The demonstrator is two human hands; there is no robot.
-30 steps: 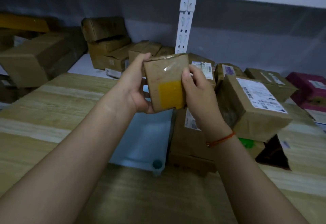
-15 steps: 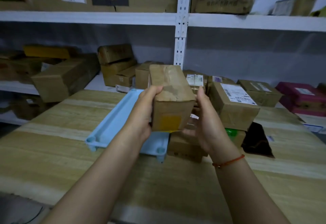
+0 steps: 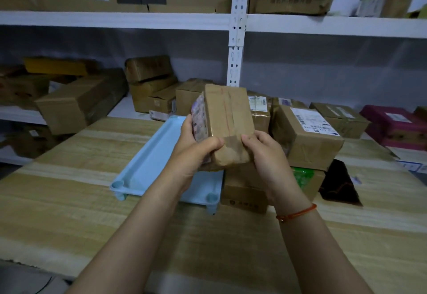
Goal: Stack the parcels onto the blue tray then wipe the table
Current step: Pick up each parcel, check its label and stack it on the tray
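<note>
taped brown parcel (image 3: 227, 122) held above blue tray (image 3: 147, 162)

Two hands, left (image 3: 193, 152) and right (image 3: 265, 152), together hold one taped brown parcel (image 3: 227, 127). One blue tray (image 3: 150, 162) lies on one wooden table (image 3: 69, 201). Beside the tray on the table: at least five more brown parcels in a cluster, among them one labelled parcel (image 3: 307, 136), and one dark cloth (image 3: 339, 182). One orange wrist cord (image 3: 297, 212). Two maroon boxes (image 3: 397, 125) stand stacked at far right.
</note>
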